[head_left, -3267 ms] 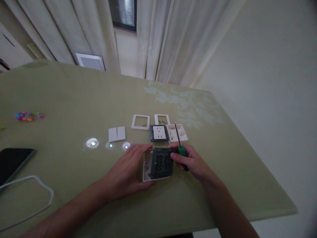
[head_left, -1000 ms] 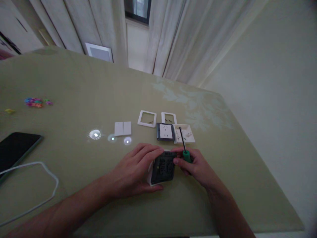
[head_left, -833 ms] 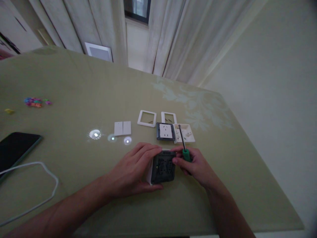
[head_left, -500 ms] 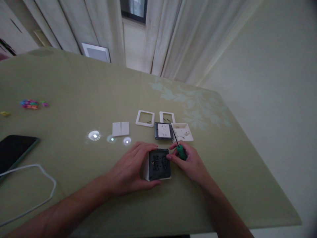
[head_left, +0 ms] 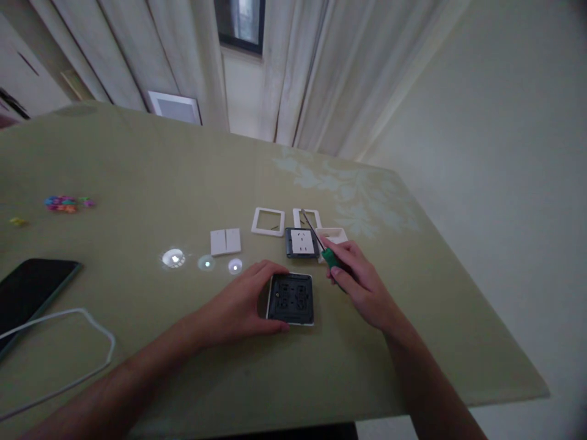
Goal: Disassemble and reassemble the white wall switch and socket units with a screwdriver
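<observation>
A dark switch module [head_left: 291, 299] sits flat in a white back box on the green table [head_left: 137, 177]. My left hand [head_left: 238, 302] grips the box from its left side, fingers curled along its far and near edges. My right hand [head_left: 360, 284] is closed around a green-handled screwdriver [head_left: 323, 247], just right of the module and off it; the blade points up and left over the parts behind.
Behind the module lie a socket insert [head_left: 301, 242], two white frames [head_left: 268, 221], a white back box [head_left: 332, 235] and two white rocker plates [head_left: 225, 241]. A phone [head_left: 32, 293] and white cable [head_left: 64, 354] lie at the left. Coloured bits [head_left: 64, 203] sit far left.
The module, tilted up on the box before, now lies flat in it. My right hand has let go of its right edge and drawn back to the right with the screwdriver.
</observation>
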